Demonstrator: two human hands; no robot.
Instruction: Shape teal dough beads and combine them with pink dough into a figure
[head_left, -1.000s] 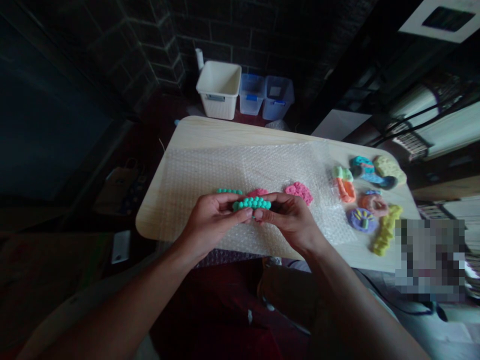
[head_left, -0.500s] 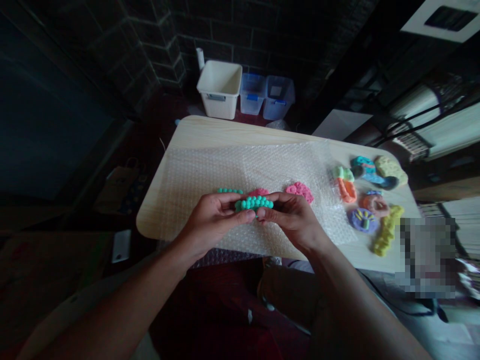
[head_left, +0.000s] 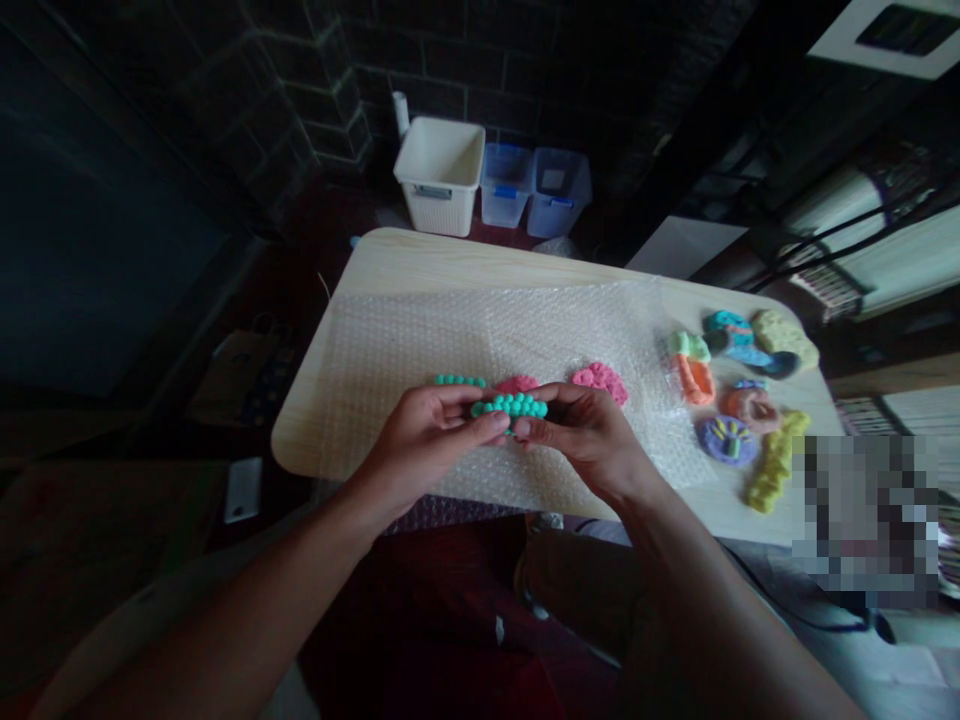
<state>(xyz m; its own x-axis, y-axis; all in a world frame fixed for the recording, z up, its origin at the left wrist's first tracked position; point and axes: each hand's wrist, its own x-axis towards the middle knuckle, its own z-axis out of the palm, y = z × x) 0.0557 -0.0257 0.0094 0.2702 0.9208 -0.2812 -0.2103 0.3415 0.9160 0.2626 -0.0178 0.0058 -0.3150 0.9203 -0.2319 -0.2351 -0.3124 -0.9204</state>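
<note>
Between my left hand (head_left: 439, 425) and my right hand (head_left: 574, 430) is a teal piece made of small round balls (head_left: 517, 405), perhaps modelling clay. Fingers and thumbs of both hands close on its two ends, above the bubble wrap (head_left: 405, 340). Just behind my left fingers lies another row of teal balls (head_left: 459, 380), partly covered. A pink lumpy piece (head_left: 517, 384) shows behind the held one, its near side hidden. Farther right, a second pink lumpy piece (head_left: 600, 382) rests on the bubble wrap.
At the table's right lie an orange and green piece (head_left: 694, 370), a blue piece (head_left: 739, 340), a purple disc (head_left: 726, 440) and a yellow strip (head_left: 778, 465). Beyond the table (head_left: 420, 258) stand a white bin (head_left: 442, 205) and two clear boxes (head_left: 555, 200).
The teal piece has tilted slightly between my fingers, and my left thumb has shifted a little. Both hands stay in nearly the same place.
</note>
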